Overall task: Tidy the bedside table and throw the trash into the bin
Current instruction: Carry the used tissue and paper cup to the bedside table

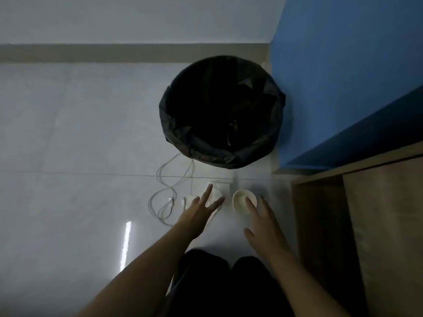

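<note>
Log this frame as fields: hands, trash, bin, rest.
left hand: open, fingers spread over the tissue
right hand: open, fingertips at the cup
tissue: white, crumpled, not in the bin
cup: small, pale, mouth up, not in the bin
bin: black liner, beside blue panel; contents too dark to tell
cable: white, looped on floor, left of tissue
table: wooden, at right

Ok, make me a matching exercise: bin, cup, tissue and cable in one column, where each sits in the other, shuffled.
Things:
1 bin
2 cup
3 tissue
4 cable

Places:
A at the left hand's fingers
B beside the blue wall
C looped on the floor, farthest left
D at the right hand's fingers

Pairs: 1-B, 2-D, 3-A, 4-C
</note>
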